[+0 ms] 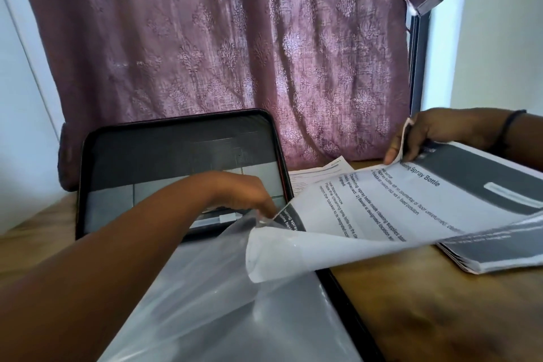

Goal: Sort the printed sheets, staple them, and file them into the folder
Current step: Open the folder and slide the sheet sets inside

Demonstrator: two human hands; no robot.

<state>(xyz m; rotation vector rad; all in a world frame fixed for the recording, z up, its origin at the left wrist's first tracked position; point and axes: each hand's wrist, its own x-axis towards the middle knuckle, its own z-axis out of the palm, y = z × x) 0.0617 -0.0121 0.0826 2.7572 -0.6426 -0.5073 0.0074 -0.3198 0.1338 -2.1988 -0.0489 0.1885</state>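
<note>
Across the brown wooden table point(411, 303), my black zip-edged folder point(182, 138) lies open, its lid propped up against the mauve patterned curtain point(235, 38) and its clear, glossy plastic sleeve point(223, 288) spread over the lower half nearest me. My left hand point(244, 188) reaches over the folder and pinches the top edge of that sleeve at its right corner, lifting it so the pocket gapes; the film is thin and crinkly and catches the light. My right hand point(423, 135) grips the far corner of the white printed sheet headed "Spray Bottle" point(396, 209), thumb on one face and fingers curled on the other. The sheet is limp: it sags and curls in the middle, its near-left corner already touching the sleeve's mouth just beside my left fingers. Its long axis runs from my right hand down and left toward the sleeve opening, so the pocket lies to the left of the paper and my left hand is the nearer one to it. I judge the sheet must slide leftward along that axis, kept flat so the curled edge does not snag. A thick stack of printed sheets point(493, 250) rests on the table at right, under the one I hold. I cannot tell whether any staple is in it.
</note>
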